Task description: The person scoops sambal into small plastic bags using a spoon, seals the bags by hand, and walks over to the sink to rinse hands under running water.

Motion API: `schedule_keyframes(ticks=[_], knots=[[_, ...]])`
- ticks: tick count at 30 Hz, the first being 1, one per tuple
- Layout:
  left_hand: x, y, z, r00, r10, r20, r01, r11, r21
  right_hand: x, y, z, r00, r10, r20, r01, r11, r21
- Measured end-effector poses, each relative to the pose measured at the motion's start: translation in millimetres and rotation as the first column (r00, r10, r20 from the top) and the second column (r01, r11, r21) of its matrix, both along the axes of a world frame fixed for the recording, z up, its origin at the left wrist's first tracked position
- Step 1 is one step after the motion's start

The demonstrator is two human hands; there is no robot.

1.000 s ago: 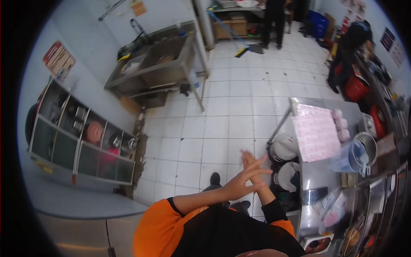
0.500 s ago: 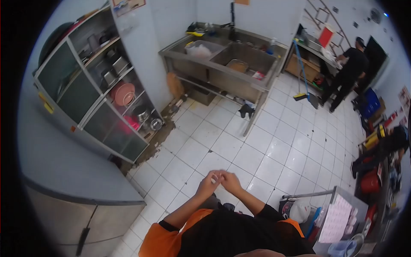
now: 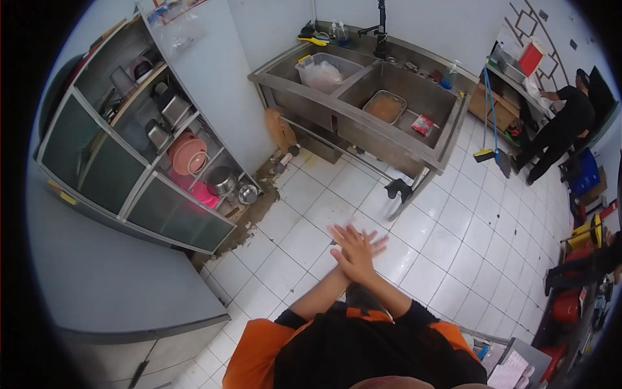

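In front of my body, my two hands are crossed over each other. My right hand (image 3: 356, 258) lies on top, fingers spread and pointing up and left. Beneath it, my left hand (image 3: 378, 245) has its fingers stretched out to the right, slightly blurred; its palm is mostly hidden. Neither hand shows anything held. Ahead stands a steel double sink (image 3: 311, 96). Its left basin contains a clear plastic tub (image 3: 350, 67) with a whitish bag (image 3: 322, 76). In the right basin are a metal tray (image 3: 385, 107) with brownish contents and a red packet (image 3: 422, 125).
At left, a sliding-door cabinet (image 3: 97, 146) holds pots and a pink basin (image 3: 188, 154). A grey metal unit (image 3: 136, 285) stands nearer. A broom (image 3: 484, 154) and a dustpan (image 3: 503, 162) lean at right, near a person in black (image 3: 564, 123). White tiles (image 3: 311, 223) cover the floor.
My hands were pressed together with fingers curled; now they cross with fingers spread, farther forward. The view has moved closer to the sink, and the papers at lower right have slid toward the edge.
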State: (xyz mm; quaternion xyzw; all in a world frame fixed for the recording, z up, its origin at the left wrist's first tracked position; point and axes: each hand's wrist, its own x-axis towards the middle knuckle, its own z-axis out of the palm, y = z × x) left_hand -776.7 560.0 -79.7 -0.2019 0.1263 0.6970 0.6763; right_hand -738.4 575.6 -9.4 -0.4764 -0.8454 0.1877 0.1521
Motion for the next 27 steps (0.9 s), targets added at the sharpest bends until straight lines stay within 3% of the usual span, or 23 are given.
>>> schedule_keyframes(ticks=[1,2,3,5,7,8,9,11,14,15,16,18,19,20,22,25,27], knots=[[-14.1,9.7,-12.3,0.987,0.086,0.132,-0.09,0.996,0.018,3.6,16.1,16.0,0.947,0.252,-0.199,-0.274,0.957,-0.094],[-36.9,24.3,-23.5,0.953,0.163,0.254,-0.178,0.983,0.036,-1.8,36.8,30.9,0.792,0.453,-0.409,-0.538,0.835,-0.114],[-63.5,37.2,-20.0,0.902,0.224,0.368,-0.258,0.965,0.045,-14.7,50.9,26.9,0.716,0.509,-0.477,-0.615,0.783,-0.088],[-108.1,58.6,-6.4,0.884,0.375,0.28,-0.391,0.92,0.001,-37.9,68.2,5.2,0.548,0.598,-0.585,-0.746,0.666,-0.018],[-141.7,68.2,59.9,0.844,0.515,-0.149,-0.527,0.849,-0.049,-52.4,83.9,11.1,0.452,0.713,-0.536,-0.854,0.52,-0.028],[-166.7,66.8,55.7,0.818,0.553,-0.162,-0.563,0.826,-0.02,-61.0,93.0,20.1,0.397,0.762,-0.512,-0.897,0.44,-0.041],[-188.0,58.1,44.5,0.789,0.59,-0.172,-0.599,0.801,0.003,-71.1,108.8,36.3,0.402,0.709,-0.579,-0.915,0.286,-0.285],[-218.2,43.9,20.7,0.703,0.681,-0.207,-0.711,0.681,-0.174,-94.8,159.2,69.0,0.47,0.589,-0.658,-0.747,-0.133,-0.652],[-250.2,27.7,-23.0,0.646,0.702,-0.301,-0.763,0.587,-0.269,-137.9,246.9,55.0,0.515,0.457,-0.725,-0.688,-0.284,-0.667],[-260.8,17.0,-57.2,0.644,0.696,-0.317,-0.765,0.584,-0.272,-140.2,279.4,68.5,0.471,0.41,-0.781,-0.819,-0.124,-0.56],[-274.9,0.7,-74.5,0.645,0.68,-0.347,-0.764,0.588,-0.268,-141.7,313.3,59.7,0.57,0.334,-0.75,-0.811,0.088,-0.578],[-285.3,5.5,-86.7,0.646,0.701,-0.304,-0.756,0.531,-0.382,-128.3,374.5,80.3,0.453,0.198,-0.869,-0.851,0.386,-0.355],[-290.1,10.6,-91.2,0.653,0.697,-0.297,-0.744,0.519,-0.42,-118.7,391.3,94.4,0.341,-0.005,-0.94,-0.836,0.456,-0.306],[-295.0,19.1,-97.0,0.661,0.698,-0.278,-0.729,0.508,-0.459,-114.1,403.6,122.7,0.204,-0.081,-0.976,-0.792,0.572,-0.213],[-313.9,42.6,-111.7,0.708,0.626,-0.327,-0.698,0.547,-0.462,-111.3,456.7,130.5,0.056,-0.002,-0.998,-0.729,0.683,-0.042],[-341.4,73.9,-127.0,0.775,0.444,-0.45,-0.626,0.636,-0.451,-130.7,529.0,125.3,-0.142,-0.392,-0.909,-0.638,0.739,-0.219],[-359.2,86.9,-134.1,0.784,0.213,-0.584,-0.536,0.707,-0.462,-154.6,577.0,111.4,-0.083,-0.483,-0.872,-0.508,0.773,-0.379]])
